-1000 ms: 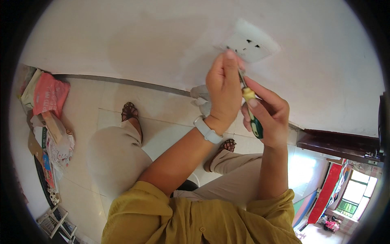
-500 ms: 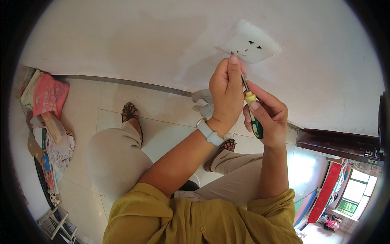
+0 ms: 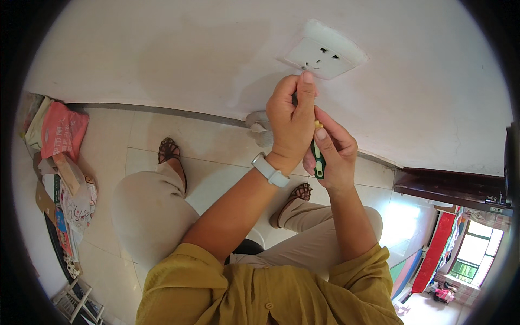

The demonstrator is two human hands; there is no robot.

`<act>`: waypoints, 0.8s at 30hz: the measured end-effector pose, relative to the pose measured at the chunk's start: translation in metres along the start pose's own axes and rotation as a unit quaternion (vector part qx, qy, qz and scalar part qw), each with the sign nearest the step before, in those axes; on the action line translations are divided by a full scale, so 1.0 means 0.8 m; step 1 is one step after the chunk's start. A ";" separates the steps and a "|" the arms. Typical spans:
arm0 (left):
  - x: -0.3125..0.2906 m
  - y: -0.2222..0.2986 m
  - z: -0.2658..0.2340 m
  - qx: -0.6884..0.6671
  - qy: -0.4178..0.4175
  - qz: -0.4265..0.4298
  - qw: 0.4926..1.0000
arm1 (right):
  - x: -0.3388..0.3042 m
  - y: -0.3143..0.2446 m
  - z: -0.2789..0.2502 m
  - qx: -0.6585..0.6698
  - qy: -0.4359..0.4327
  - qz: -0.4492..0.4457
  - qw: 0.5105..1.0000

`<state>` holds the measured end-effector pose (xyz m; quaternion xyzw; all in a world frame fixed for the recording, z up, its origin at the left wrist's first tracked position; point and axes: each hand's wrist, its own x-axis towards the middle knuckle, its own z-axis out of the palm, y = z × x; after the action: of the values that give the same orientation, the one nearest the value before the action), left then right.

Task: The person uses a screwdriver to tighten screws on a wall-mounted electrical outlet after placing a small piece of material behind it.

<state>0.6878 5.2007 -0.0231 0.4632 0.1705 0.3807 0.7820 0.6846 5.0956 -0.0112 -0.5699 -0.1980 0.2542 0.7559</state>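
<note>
A white wall socket [image 3: 324, 44] with dark slots sits on the pale wall above my hands. My left hand [image 3: 292, 119], with a light watch band [image 3: 271, 171] at its wrist, is closed in a pinch just below the socket's lower edge. A tiny greyish bit shows past the thumb tip; I cannot make out what it is. Beside and below, my right hand [image 3: 337, 156] grips the green and yellow handle of a screwdriver [image 3: 319, 163]. Its handle points down and its upper end goes behind my left hand, which hides the shaft and tip.
A pale cloth-like bundle [image 3: 260, 127] lies on the tiled floor against the wall. At the left are a red plastic bag [image 3: 64, 130], cardboard and other bags. A white rack [image 3: 78, 300] stands lower left. Dark wood [image 3: 449, 189] juts out at right, near a bright window [image 3: 476, 252].
Both hands and the screwdriver have shifted slightly left in view, as has the socket. My right hand has drawn closer to my left, and the metal shaft that showed between them is now covered.
</note>
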 end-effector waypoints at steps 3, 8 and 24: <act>0.001 0.000 0.000 0.004 -0.003 0.009 1.000 | 0.001 0.000 -0.002 0.064 -0.006 0.018 0.998; 0.007 0.009 -0.005 -0.028 -0.003 -0.002 1.000 | 0.013 -0.005 0.009 -0.053 -0.002 -0.026 0.998; -0.001 -0.004 0.001 -0.012 -0.020 0.000 1.000 | -0.002 -0.014 -0.002 -0.173 0.032 -0.042 0.983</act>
<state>0.6889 5.1989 -0.0254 0.4610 0.1506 0.3734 0.7908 0.6860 5.0912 -0.0012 -0.6911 -0.2387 0.1656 0.6618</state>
